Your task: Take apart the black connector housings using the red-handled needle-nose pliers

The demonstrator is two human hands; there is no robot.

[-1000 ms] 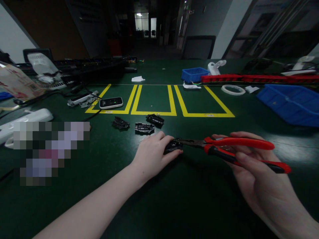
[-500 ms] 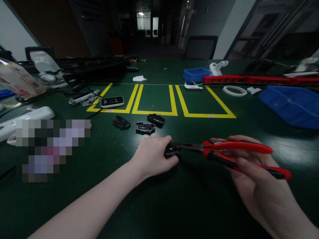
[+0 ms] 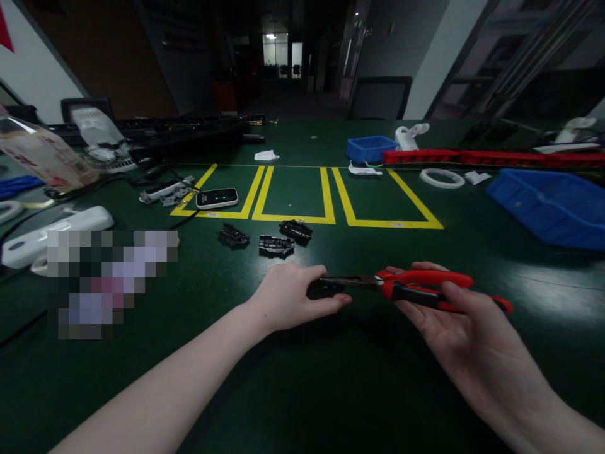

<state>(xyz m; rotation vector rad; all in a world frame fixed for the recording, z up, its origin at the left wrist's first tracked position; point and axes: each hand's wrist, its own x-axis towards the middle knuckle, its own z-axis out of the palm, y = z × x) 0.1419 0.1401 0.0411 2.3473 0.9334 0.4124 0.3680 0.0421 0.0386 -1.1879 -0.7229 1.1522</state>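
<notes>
My left hand (image 3: 288,296) is closed around a small black plastic part (image 3: 324,289), most of which the fingers hide. My right hand (image 3: 454,321) grips long-nose pliers (image 3: 425,291) by their red and black handles. The dark jaws point left and reach the black part at my left fingertips; whether they bite on it I cannot tell. Just beyond my left hand, three similar black plastic parts lie on the green table: one at the left (image 3: 233,234), one in the middle (image 3: 276,245) and one at the right (image 3: 295,230).
Yellow tape (image 3: 293,220) marks three bays, with a small white-edged black device (image 3: 217,198) in the left one. Blue bins stand at the right (image 3: 548,208) and at the back (image 3: 371,149). A tape roll (image 3: 442,178) lies near a long red strip (image 3: 472,157). White devices (image 3: 61,233) are at left.
My right hand has moved left and closed the plier handles closer together. My left thumb reaches further along the black part. The view has shifted slightly.
</notes>
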